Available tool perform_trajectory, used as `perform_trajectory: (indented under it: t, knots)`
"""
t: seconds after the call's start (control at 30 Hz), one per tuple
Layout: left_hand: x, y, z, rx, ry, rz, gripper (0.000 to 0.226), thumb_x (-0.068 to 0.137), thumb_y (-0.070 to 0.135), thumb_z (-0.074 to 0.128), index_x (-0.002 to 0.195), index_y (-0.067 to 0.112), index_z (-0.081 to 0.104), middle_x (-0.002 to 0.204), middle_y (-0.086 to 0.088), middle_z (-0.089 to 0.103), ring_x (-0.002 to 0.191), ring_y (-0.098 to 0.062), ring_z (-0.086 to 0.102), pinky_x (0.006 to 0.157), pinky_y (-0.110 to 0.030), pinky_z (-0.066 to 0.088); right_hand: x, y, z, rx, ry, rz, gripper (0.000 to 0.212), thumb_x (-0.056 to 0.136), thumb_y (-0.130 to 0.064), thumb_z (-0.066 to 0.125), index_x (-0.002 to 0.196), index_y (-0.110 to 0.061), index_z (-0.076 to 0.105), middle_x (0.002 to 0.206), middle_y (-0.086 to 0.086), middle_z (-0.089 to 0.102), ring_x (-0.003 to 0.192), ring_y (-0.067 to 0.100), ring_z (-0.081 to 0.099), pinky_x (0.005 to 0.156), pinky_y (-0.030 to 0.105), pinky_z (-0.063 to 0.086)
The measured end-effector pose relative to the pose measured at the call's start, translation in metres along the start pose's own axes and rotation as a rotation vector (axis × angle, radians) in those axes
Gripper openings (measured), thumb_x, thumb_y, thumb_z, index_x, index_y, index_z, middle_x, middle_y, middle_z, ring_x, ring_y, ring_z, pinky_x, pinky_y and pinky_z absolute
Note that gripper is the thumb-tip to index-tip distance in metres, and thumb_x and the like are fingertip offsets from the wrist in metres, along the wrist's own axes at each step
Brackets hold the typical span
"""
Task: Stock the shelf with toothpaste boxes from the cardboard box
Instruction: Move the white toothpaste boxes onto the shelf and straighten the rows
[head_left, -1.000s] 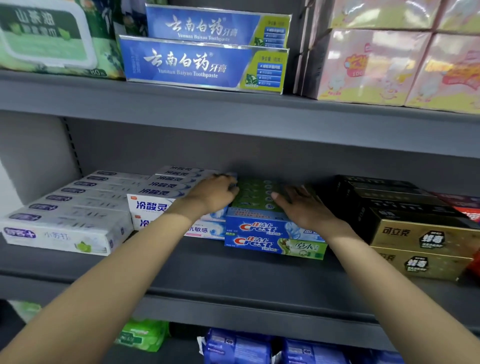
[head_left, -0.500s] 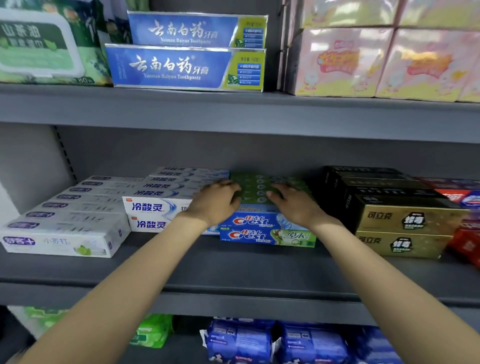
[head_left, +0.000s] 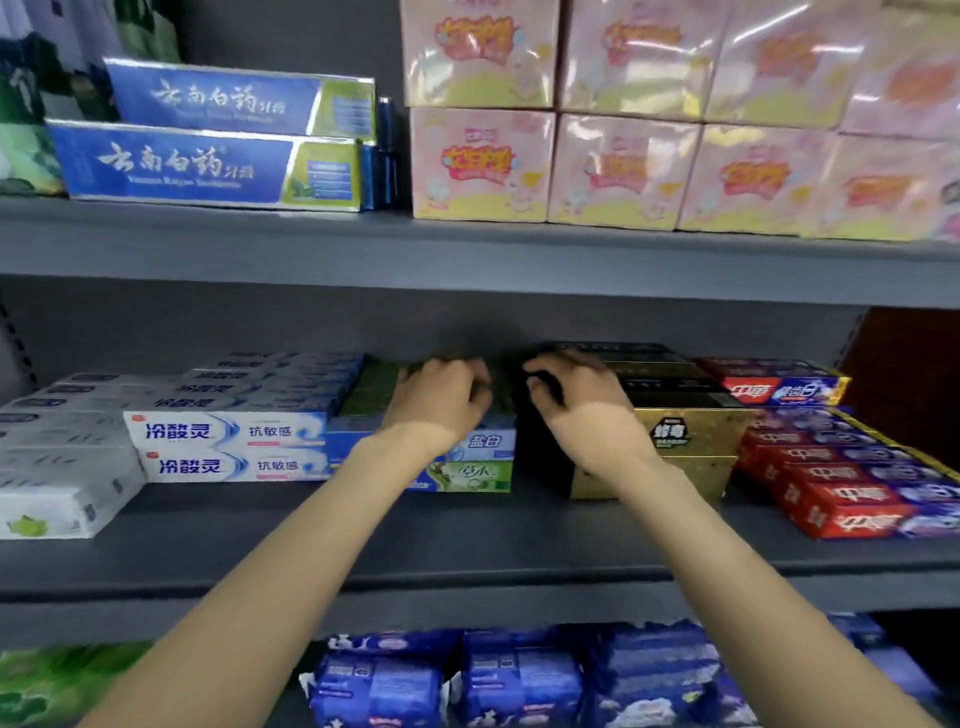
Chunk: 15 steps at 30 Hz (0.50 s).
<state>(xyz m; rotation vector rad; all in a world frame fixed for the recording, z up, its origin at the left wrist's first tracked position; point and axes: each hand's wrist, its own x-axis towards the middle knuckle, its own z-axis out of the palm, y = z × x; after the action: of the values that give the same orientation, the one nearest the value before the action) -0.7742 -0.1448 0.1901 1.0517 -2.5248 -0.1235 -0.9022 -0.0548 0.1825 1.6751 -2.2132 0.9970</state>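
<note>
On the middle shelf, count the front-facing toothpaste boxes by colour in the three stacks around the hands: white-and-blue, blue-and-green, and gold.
White-and-blue boxes: 2
Blue-and-green boxes: 2
Gold boxes: 2
Total: 6

toothpaste boxes (head_left: 467, 457) | blue-green, stacked flat | on grey shelf (head_left: 467, 535)

left hand (head_left: 439, 400) fingers curled | right hand (head_left: 582, 402) likewise (both arms outstretched)
</note>
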Motion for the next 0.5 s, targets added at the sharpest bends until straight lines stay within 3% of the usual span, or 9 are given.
perform_trajectory:
  t: [0.13,0.2,0.27,0.33,0.4,0.47,0.5]
  knots:
    - [0.0,0.051,0.0,-0.101,0.03,0.134,0.027,0.096,0.028,0.042,0.119,0.025,0.056,0.126,-0.004,0.057,0.116,-0.028,0.051,0.092,-0.035,0.038,-0.029,0.03,-0.034,-0.05,0.097,0.097,0.027,0.092,-0.02,0.051,0.117,-0.016,0.062,0.126,0.008,0.055,0.123,0.023,0.043,0.096,0.03,0.04]
    - [-0.002,0.073,0.006,-0.114,0.017,0.21,0.031,0.096,0.031,0.044,0.126,0.025,0.05,0.137,-0.001,0.046,0.127,-0.026,0.042,0.1,-0.036,0.034,-0.04,0.048,-0.048,-0.066,0.12,0.138,0.027,0.091,-0.017,0.053,0.116,-0.013,0.062,0.128,0.01,0.053,0.124,0.026,0.043,0.098,0.032,0.039]
    - [-0.001,0.092,0.014,-0.028,-0.001,0.299,0.044,0.092,0.037,0.049,0.134,0.025,0.041,0.144,0.001,0.037,0.134,-0.023,0.031,0.107,-0.037,0.026,-0.048,0.068,-0.06,-0.025,0.178,0.188,0.027,0.089,-0.015,0.056,0.115,-0.01,0.063,0.127,0.012,0.054,0.119,0.029,0.049,0.097,0.031,0.041]
    - [0.0,0.108,0.024,0.075,-0.024,0.37,0.062,0.088,0.043,0.055,0.142,0.023,0.031,0.148,0.001,0.031,0.137,-0.022,0.025,0.11,-0.038,0.022,-0.052,0.089,-0.071,0.088,0.218,0.293,0.03,0.089,-0.013,0.058,0.119,-0.01,0.06,0.123,0.012,0.058,0.114,0.028,0.053,0.085,0.022,0.039]
    - [0.005,0.125,0.034,0.147,-0.055,0.405,0.079,0.084,0.047,0.06,0.147,0.02,0.021,0.152,-0.001,0.025,0.14,-0.023,0.021,0.114,-0.039,0.017,-0.053,0.111,-0.081,0.296,0.171,0.399,0.042,0.087,-0.017,0.064,0.127,-0.015,0.052,0.125,0.008,0.057,0.115,0.023,0.053,0.082,0.02,0.037]
    - [0.012,0.14,0.044,0.198,-0.082,0.402,0.094,0.08,0.051,0.064,0.15,0.017,0.012,0.155,-0.003,0.019,0.143,-0.024,0.018,0.117,-0.04,0.013,-0.052,0.138,-0.087,0.439,0.011,0.403,0.071,0.077,-0.026,0.075,0.138,-0.023,0.039,0.133,0.0,0.048,0.125,0.019,0.045,0.097,0.029,0.04]
    - [0.014,0.147,0.05,0.223,-0.089,0.394,0.1,0.078,0.052,0.066,0.151,0.015,0.008,0.157,-0.004,0.016,0.143,-0.025,0.016,0.117,-0.04,0.011,-0.05,0.151,-0.088,0.384,-0.111,0.372,0.087,0.071,-0.032,0.079,0.143,-0.027,0.029,0.14,-0.002,0.041,0.133,0.02,0.035,0.107,0.036,0.036]
